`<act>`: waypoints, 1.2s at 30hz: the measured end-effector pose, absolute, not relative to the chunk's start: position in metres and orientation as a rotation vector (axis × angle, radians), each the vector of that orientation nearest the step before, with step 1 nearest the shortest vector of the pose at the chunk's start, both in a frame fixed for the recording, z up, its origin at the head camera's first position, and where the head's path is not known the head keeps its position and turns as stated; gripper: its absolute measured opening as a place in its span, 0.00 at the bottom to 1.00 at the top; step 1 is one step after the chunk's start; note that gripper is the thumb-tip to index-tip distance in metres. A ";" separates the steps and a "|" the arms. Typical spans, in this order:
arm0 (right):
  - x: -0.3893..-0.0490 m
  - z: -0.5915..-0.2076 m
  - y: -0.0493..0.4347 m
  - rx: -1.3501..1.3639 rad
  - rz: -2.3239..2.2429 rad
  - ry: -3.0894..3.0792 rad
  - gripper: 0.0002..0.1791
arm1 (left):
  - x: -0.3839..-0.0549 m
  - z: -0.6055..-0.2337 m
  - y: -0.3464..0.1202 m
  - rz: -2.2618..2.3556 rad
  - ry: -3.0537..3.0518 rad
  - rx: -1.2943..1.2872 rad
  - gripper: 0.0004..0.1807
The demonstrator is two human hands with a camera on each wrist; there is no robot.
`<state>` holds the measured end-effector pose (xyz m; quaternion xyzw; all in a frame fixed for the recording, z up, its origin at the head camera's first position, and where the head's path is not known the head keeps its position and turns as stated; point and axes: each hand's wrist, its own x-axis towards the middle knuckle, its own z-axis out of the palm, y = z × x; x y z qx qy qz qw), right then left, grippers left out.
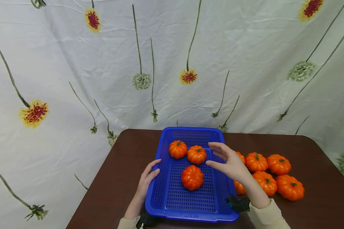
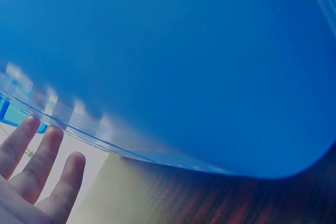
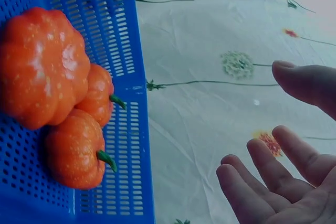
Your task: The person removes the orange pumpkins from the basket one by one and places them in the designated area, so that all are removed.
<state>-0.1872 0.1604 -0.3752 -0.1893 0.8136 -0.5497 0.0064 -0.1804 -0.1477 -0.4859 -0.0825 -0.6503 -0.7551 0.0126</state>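
A blue plastic basket with slotted walls stands on the table and holds three small orange pumpkins. Two of these, a left pumpkin and a right pumpkin, sit side by side towards the back with green stems showing. The front pumpkin lies nearer the person, no stem visible from above. My left hand rests along the basket's left side, fingers extended at its rim. Over the basket's right edge hovers my right hand, thumb and fingers spread apart, nothing between them.
Right of the basket, several more orange pumpkins sit grouped on the dark brown table; the right arm partly covers some. A white cloth with printed flowers hangs behind the table's far edge.
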 end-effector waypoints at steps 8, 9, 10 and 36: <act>-0.196 -0.385 0.143 -0.644 -1.633 2.505 0.33 | -0.181 -0.486 -0.147 -2.351 -2.025 -0.258 0.22; -0.197 -0.386 0.141 -0.653 -1.620 2.501 0.33 | -0.181 -0.486 -0.147 -2.352 -2.023 -0.259 0.22; -0.198 -0.387 0.139 -0.662 -1.617 2.493 0.33 | -0.181 -0.486 -0.147 -2.355 -2.021 -0.261 0.22; -0.216 -0.421 0.115 -0.660 -1.456 2.465 0.33 | -0.182 -0.487 -0.149 -2.372 -2.026 -0.260 0.22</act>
